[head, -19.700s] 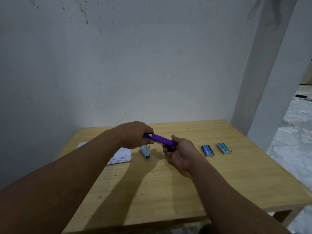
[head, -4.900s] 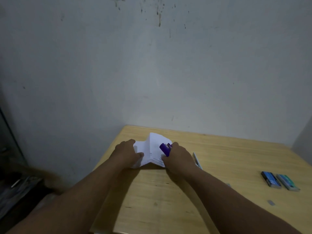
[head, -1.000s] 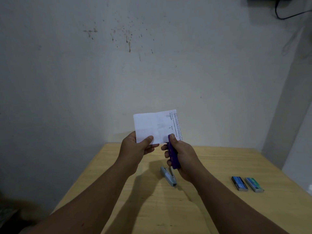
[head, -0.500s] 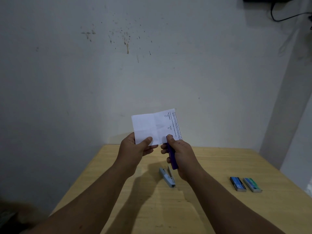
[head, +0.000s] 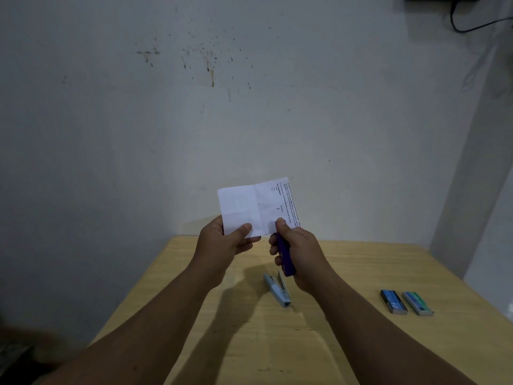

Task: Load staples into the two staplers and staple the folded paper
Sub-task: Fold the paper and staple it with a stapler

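fingers of the right hand [head: 301, 252] wrap the purple stapler [head: 286, 257], its nose at the lower edge of the folded paper [head: 256, 208] (printed text along its right side). the left hand [head: 222, 247] pinches the paper's lower left corner, raised above the wooden table [head: 361, 343]. a pale blue stapler [head: 277, 290] lies open below; two staple boxes [head: 405, 302] sit right.

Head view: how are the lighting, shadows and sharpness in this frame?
Head view: dim and flat, no glare; both arms throw soft dark shadows on the light wooden table; the white folded paper is the brightest area, its small print too fine to read; wide-angle bending shows at the edges.
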